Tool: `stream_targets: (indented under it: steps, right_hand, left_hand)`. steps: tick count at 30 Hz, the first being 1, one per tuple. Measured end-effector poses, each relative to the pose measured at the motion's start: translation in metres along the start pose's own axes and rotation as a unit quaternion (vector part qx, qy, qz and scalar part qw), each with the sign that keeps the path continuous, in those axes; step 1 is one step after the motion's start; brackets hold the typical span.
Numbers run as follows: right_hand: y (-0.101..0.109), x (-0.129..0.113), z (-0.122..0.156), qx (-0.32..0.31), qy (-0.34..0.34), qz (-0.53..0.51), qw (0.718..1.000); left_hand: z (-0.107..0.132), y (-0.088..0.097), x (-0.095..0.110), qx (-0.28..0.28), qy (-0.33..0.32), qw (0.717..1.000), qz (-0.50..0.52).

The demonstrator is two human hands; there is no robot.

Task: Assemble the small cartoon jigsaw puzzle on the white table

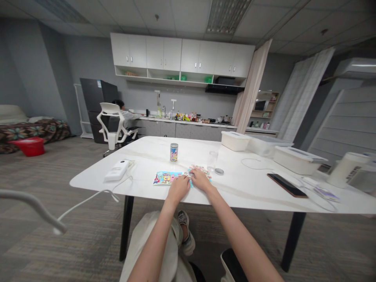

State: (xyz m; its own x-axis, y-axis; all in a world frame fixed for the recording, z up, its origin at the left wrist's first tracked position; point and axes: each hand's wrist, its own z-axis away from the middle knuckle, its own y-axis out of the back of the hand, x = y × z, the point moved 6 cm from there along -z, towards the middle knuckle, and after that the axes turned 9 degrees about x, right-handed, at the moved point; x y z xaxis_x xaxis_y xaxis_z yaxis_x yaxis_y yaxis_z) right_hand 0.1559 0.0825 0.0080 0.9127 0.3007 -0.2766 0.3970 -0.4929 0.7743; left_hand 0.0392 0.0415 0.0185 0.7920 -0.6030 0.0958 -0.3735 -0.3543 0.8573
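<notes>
A bright cartoon picture strip (pixel 167 178) lies flat near the table's front edge, with several small colourful pieces (pixel 207 174) to its right. They look like jigsaw pieces. My left hand (pixel 179 185) rests at the strip's right end, fingers curled together and touching the surface; whatever is beneath them is hidden. Just beside it, my right hand (pixel 201 179) lies over the small pieces with its fingers apart. Behind the strip stands a cartoon-printed can (pixel 174 152), upright with its lid on. A clear jar (pixel 212 159) stands past the pieces, near a round metal lid (pixel 219 171).
On the white table (pixel 141 156), a white power strip (pixel 117 170) with cables sits left. To the right are a phone (pixel 286 185), lidded storage boxes (pixel 299 159) and a white cup (pixel 346 170). A person sits beyond, by a white chair (pixel 111 121).
</notes>
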Motion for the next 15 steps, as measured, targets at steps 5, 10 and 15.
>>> stream_targets:
  steps: [5,10,15]
  right_hand:
    - [0.028,0.021,0.006,0.111,-0.162,0.086,0.977]
    - [0.024,0.033,0.015,0.042,-0.246,0.13,0.96]
    - [0.022,0.029,0.013,0.025,-0.239,0.134,0.961]
  left_hand:
    - [0.0,-0.001,-0.001,0.0,-0.001,1.0,0.002]
    - [0.0,-0.001,0.0,-0.001,-0.003,1.0,-0.004]
    - [0.0,-0.001,0.0,0.002,-0.005,1.0,-0.002]
